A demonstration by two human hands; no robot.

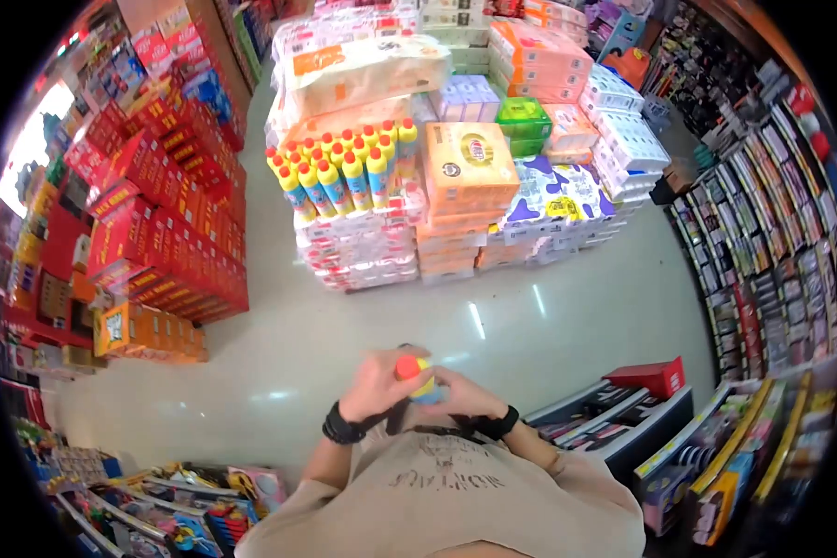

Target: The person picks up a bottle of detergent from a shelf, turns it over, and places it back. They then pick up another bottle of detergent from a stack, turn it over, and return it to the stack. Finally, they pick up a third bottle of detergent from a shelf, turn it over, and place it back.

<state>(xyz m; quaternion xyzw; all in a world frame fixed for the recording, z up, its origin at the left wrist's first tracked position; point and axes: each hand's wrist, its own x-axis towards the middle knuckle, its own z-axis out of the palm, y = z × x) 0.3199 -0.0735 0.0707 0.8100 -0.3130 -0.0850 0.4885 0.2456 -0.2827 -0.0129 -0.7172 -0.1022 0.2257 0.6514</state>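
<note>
Close to my chest I hold a small bottle (pixel 417 376) with a red cap and a yellow and blue body, gripped between both hands. My left hand (pixel 374 381) wraps it from the left, fingers up by the cap. My right hand (pixel 467 394) cups the lower part from the right, hiding most of the body. Each wrist wears a black band. My beige printed shirt (pixel 446 493) fills the bottom of the view.
Ahead stands a stack of packaged goods with a row of similar red-capped bottles (pixel 339 177) and an orange carton (pixel 470 163). Red boxes (pixel 167 214) are piled on the left. Display racks (pixel 772 242) line the right. A red box (pixel 649 376) lies on a low shelf.
</note>
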